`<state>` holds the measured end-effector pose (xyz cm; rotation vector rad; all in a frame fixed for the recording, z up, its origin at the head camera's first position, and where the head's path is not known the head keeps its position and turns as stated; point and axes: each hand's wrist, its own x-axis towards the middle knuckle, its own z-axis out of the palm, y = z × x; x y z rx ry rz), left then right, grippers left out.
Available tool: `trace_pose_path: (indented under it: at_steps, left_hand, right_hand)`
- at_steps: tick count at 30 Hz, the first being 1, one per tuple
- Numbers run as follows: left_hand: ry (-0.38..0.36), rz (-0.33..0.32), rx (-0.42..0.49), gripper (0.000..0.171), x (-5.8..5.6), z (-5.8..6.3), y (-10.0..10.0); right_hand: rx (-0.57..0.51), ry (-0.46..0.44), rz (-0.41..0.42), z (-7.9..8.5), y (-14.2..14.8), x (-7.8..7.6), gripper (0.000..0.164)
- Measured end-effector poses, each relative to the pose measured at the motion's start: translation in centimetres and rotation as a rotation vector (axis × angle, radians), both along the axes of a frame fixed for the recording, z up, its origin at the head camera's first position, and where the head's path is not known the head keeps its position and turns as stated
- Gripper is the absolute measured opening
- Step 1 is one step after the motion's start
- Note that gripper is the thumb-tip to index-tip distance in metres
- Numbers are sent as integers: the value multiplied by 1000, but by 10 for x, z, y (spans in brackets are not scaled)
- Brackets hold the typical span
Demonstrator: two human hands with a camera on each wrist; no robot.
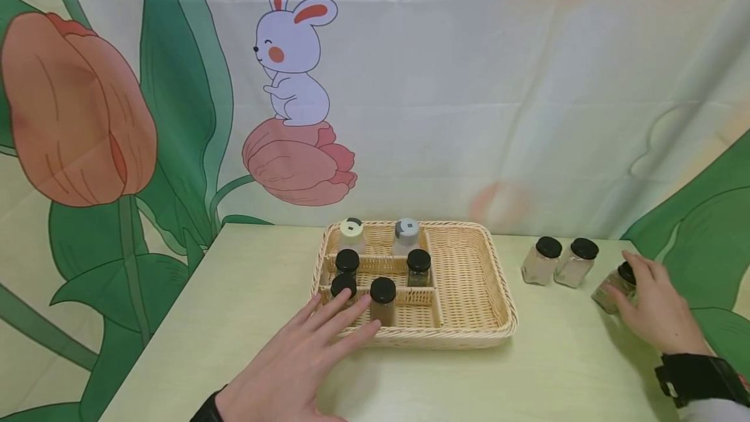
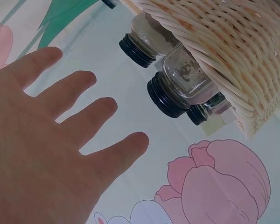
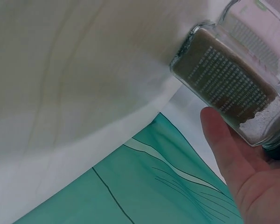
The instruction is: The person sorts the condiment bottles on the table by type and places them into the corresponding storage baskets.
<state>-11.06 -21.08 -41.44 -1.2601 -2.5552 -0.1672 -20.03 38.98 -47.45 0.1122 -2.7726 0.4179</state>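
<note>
At the right of the table my right hand (image 1: 662, 308) holds a square glass spice jar (image 1: 613, 290) with a black lid, thumb on one side and fingers on the other. In the right wrist view this jar (image 3: 224, 84) shows brown powder and printed white text. My left hand (image 1: 305, 350) has its fingers spread over the front left of a wicker basket (image 1: 480, 337). Its fingertips overlap the front black-lidded jars (image 1: 383, 298) in the head view. In the left wrist view the left hand (image 2: 60, 121) holds nothing, and jars (image 2: 186, 77) stand at the basket wall.
Two black-lidded jars (image 1: 540, 262) of pale powder stand between basket and right hand. In the basket's left compartments are more black-lidded jars (image 1: 418, 269) and two light-capped bottles (image 1: 351, 233) at the back. The right compartment (image 1: 463, 279) shows bare wicker. A printed curtain (image 1: 410, 116) hangs behind.
</note>
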Motion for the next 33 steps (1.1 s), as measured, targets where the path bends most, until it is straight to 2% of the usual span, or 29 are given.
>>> trace_pose_path:
  at_steps: [11,17,23,33]
  left_hand:
    - [7,0,11,100,0,-1,1]
    - [2,3,12,100,0,-1,1]
    - [5,4,12,100,1,-1,1]
    - [14,5,0,100,1,-1,1]
  right_hand:
    - [-6,-20,12,-3,4,-1,85]
    - [-10,17,60,-7,9,-1,88]
    - [-4,47,74,-10,10,-2,91]
    - [-14,21,45,-13,11,-1,91]
